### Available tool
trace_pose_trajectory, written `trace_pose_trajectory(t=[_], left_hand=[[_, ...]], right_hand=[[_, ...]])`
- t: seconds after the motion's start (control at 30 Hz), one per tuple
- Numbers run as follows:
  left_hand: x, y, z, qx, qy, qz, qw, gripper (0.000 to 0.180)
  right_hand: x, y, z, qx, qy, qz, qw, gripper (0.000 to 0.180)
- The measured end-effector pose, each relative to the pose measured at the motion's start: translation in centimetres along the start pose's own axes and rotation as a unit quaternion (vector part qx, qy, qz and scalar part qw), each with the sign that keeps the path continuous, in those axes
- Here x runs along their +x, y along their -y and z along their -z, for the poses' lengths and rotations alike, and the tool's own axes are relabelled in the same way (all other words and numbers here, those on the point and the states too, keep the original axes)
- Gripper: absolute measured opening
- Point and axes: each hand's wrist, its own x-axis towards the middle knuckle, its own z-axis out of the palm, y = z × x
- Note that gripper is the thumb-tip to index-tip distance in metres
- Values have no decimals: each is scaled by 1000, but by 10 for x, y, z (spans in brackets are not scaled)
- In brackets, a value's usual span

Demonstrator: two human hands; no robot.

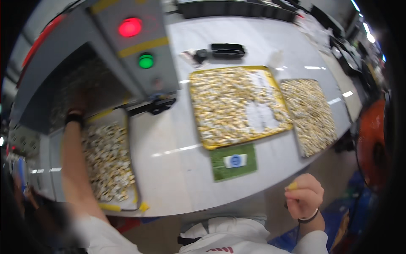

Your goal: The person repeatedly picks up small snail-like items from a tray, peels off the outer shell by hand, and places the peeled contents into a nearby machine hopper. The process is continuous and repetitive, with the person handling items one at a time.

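Surface [177, 169] carried the machine [105, 63], a yellow tray [203, 142] and a grey tray [301, 148] of small gold parts. A third tray [127, 127] sat half inside the machine. Left hand [78, 103] reached into the opening; finger state indeterminable. Right hand [303, 195] hung off-edge, fingers curled on a small yellow piece [292, 185]. Judged: loading step; the next move calls for seating the tray squarely.
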Motion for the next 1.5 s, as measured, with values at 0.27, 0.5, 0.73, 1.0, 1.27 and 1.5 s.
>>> trace_pose_trajectory(t=[0.27,0.5,0.73,1.0,1.27,1.5], left_hand=[[10,6,-2,12,-28,66,997,40],[-101,-85,91,-847,-27,134,513,32],[-285,-243,212,-918,275,-6,287,19],[-318,-343,143,-932,253,75,248,33],[-314,-364,141,-939,229,80,243,31],[-308,-359,140,-944,203,151,211,26]], right_hand=[[52,-37,23,-134,86,-29,987,9],[92,-97,1,-164,217,-25,962,3],[103,-101,-25,-172,314,2,934,9],[106,-86,-30,-153,265,19,952,11],[109,-93,-26,-161,280,-16,946,13],[117,-101,-40,-208,337,-41,917,12]])
